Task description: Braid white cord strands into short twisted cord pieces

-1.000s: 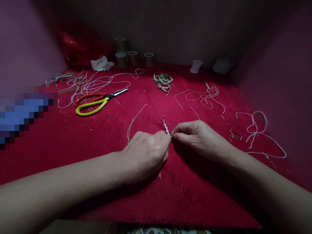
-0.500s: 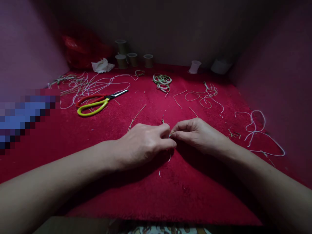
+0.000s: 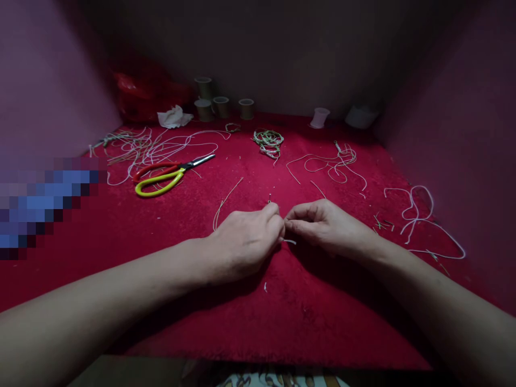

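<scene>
My left hand [image 3: 244, 242] and my right hand [image 3: 322, 226] meet fingertip to fingertip over a red cloth [image 3: 282, 301]. Both pinch a thin braided white-and-green cord [image 3: 269, 201]; only its far tip shows above my left fingers. A short white strand end [image 3: 290, 241] pokes out below the pinch. Most of the cord is hidden by the fingers.
Scissors with red and yellow handles [image 3: 161, 174] lie at the left among loose white cords [image 3: 153, 145]. A green-white cord bundle [image 3: 268, 140] lies at the back centre. Several small spools [image 3: 220, 105] and a white cup [image 3: 319, 117] stand by the back wall. More cords [image 3: 419, 215] lie to the right.
The braided piece, plainly visible a second ago, is now mostly covered by my left fingers. My left hand has shifted over it; a loose strand end now sticks out sideways below.
</scene>
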A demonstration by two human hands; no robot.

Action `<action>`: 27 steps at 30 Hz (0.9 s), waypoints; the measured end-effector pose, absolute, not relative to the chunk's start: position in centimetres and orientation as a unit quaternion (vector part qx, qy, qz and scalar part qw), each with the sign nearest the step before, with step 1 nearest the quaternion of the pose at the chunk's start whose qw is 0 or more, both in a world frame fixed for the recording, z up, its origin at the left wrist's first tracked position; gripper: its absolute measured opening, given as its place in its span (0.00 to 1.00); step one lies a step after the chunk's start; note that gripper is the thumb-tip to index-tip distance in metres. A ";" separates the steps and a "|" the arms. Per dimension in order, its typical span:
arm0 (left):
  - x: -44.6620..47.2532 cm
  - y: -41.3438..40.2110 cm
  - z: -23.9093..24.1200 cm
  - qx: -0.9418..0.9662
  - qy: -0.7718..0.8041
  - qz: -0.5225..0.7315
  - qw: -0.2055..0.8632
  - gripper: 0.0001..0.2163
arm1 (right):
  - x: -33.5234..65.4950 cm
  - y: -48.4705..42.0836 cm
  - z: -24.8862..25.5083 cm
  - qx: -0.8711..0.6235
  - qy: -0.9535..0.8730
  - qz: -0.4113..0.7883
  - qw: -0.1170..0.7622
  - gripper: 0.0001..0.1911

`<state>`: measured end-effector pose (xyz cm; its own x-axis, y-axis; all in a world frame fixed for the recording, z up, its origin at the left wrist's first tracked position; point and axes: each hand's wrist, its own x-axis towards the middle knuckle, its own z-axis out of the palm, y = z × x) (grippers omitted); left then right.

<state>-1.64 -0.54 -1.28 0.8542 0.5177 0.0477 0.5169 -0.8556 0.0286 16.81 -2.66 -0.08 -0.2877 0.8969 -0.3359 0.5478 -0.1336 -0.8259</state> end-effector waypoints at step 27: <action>0.2 -0.6 -0.2 0.881 0.457 0.014 0.121 0.12 | 16.3 -4.6 -1.4 -0.540 -0.830 0.084 0.112 0.10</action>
<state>0.25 -0.62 -0.20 0.5811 0.8094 -0.0849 0.8024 -0.5523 0.2259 16.31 -4.60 -1.43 -0.3924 0.9149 0.0946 0.8771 0.4032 -0.2610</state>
